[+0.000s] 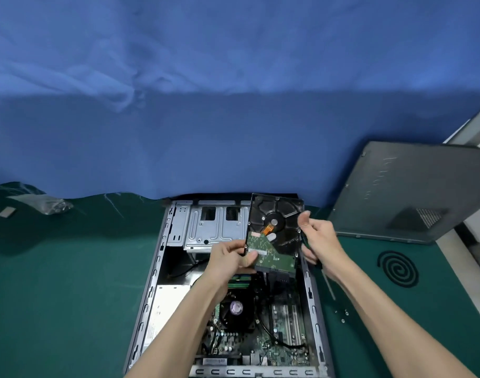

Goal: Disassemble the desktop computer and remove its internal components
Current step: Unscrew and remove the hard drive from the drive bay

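The open desktop case (151, 290) lies flat on the green mat with its motherboard (263, 347), CPU fan (236, 306) and silver drive cage (214, 227) exposed. A hard drive (277, 222) is held tilted above the case, green circuit board side facing me. My left hand (230, 255) grips its lower left edge with thumb on the board. My right hand (318, 236) holds the drive's right edge, fingers curled around it. Dark cables hang below the drive's connector end; whether they are attached I cannot tell.
The removed grey side panel (408, 192) leans at the right. A black spiral mat (398, 268) and a few small screws (342, 315) lie right of the case, beside a thin tool (328, 285). A plastic bag (42, 203) sits far left. Blue cloth covers the back.
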The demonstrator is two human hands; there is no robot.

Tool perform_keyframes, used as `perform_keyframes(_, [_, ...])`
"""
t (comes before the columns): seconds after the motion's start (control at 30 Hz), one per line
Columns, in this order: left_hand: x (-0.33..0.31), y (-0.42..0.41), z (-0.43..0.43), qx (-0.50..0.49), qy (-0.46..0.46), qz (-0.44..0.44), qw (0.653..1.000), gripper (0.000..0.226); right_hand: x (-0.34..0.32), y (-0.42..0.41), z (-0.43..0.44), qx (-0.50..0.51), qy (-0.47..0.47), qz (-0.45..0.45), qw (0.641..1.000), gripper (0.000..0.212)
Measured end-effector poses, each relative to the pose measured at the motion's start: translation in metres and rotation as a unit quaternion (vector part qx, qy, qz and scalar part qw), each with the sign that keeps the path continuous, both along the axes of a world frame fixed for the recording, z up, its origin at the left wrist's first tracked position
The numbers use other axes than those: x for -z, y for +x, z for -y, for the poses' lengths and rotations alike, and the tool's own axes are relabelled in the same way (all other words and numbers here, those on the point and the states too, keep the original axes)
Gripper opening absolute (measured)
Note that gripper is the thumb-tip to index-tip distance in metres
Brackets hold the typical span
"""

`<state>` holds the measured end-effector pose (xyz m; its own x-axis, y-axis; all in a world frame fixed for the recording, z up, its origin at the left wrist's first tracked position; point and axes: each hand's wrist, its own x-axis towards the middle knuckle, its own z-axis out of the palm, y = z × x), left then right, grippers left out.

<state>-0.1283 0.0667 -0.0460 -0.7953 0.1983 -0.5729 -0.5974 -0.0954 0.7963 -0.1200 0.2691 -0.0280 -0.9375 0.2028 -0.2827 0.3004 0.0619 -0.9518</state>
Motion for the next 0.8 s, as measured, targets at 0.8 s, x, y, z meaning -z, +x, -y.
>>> perform_keyframes(0.8, [-0.023, -0.004, -0.051, 0.151, -0.085, -0.173, 0.97, 0.048, -0.004, -0.03, 0.01, 0.324, -0.082, 0.066, 0.94, 0.046])
